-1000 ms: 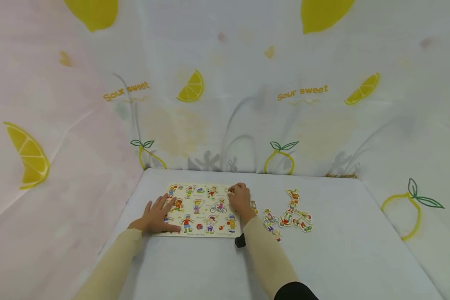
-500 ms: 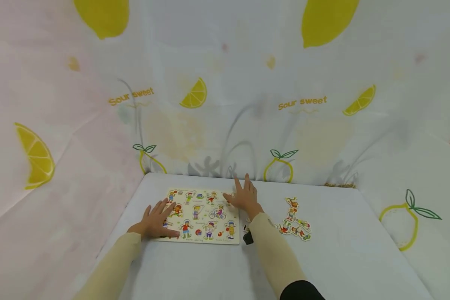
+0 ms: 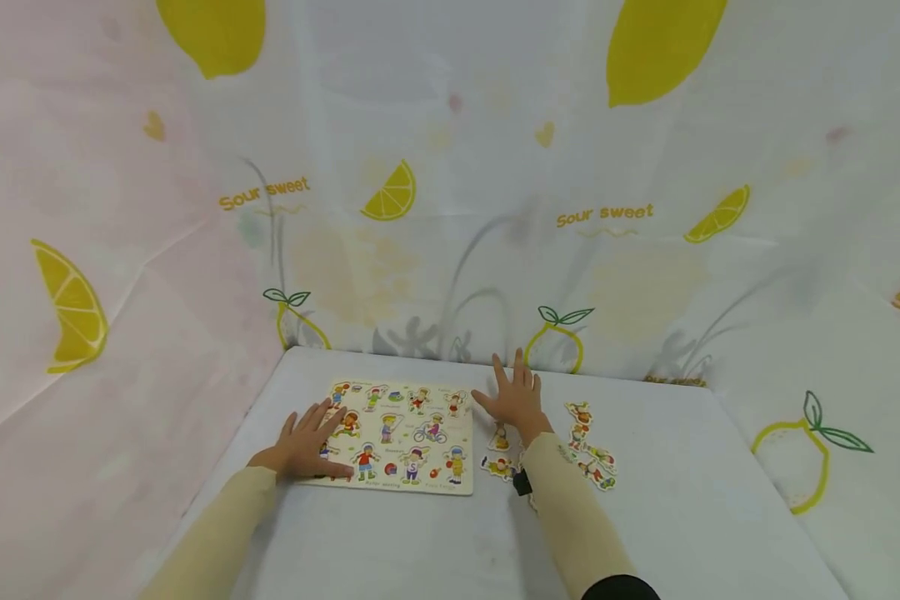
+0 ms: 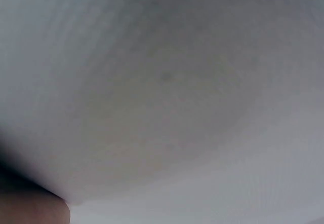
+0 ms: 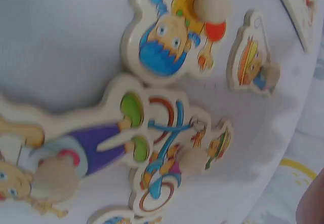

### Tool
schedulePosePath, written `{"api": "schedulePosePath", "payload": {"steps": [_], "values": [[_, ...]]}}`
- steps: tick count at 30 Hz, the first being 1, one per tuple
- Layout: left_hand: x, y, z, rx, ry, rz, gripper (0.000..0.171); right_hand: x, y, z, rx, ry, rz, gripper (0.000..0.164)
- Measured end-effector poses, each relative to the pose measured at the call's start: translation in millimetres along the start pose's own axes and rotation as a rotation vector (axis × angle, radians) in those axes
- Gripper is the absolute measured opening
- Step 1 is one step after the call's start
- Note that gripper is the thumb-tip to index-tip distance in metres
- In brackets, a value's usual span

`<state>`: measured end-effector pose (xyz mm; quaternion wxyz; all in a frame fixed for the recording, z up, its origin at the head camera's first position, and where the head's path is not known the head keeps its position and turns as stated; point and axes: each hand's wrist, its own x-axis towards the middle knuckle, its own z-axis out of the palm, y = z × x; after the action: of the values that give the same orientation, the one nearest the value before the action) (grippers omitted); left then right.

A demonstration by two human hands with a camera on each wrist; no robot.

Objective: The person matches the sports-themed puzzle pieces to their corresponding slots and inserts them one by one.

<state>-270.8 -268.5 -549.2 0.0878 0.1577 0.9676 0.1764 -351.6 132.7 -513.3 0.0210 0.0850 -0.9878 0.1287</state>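
A cream puzzle board (image 3: 435,454) printed with sports figures lies flat on the white table. My left hand (image 3: 302,446) rests on its left edge with fingers spread, covering part of the pictures. In the left wrist view only a bit of skin (image 4: 33,209) shows beside a blurred pale surface. My right hand (image 3: 516,404) hovers just right of the board, fingers spread and holding nothing. Beneath it are loose wooden puzzle pieces with round knobs: a blue-haired figure (image 5: 162,49), a cyclist (image 5: 162,173), a purple-trousered figure (image 5: 96,145) and a small hatted figure (image 5: 250,64).
More puzzle pieces (image 3: 596,475) lie in a loose cluster right of my right forearm. Some pieces are partly hidden by that forearm and the black wrist device (image 3: 522,482). The table (image 3: 690,500) meets a lemon-printed cloth backdrop (image 3: 450,250) at its back edge.
My right hand has left the board's upper right corner and moved right, its fingers going from pinched to spread. The corner figure is now uncovered. My left hand stays on the board.
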Motion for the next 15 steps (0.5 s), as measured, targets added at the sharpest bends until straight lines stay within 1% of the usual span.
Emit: {"api": "schedulePosePath", "payload": {"steps": [5,8,12,15], "values": [[-4.0,-1.7,0.5,-0.047,0.002,0.019,0.119,-7,19,-5,0.018,0.020,0.030,0.087],[-2.0,-6.9,5.1,-0.028,0.003,0.016,0.121,-9,32,-7,0.026,0.029,0.042,0.087],[3.2,-12.1,9.7,-0.004,0.018,0.016,0.123,-11,47,-9,0.004,0.012,0.069,0.088],[5.4,-13.0,10.4,-0.008,0.022,0.037,0.120,-17,57,-11,0.016,0.002,0.109,0.088]]}}
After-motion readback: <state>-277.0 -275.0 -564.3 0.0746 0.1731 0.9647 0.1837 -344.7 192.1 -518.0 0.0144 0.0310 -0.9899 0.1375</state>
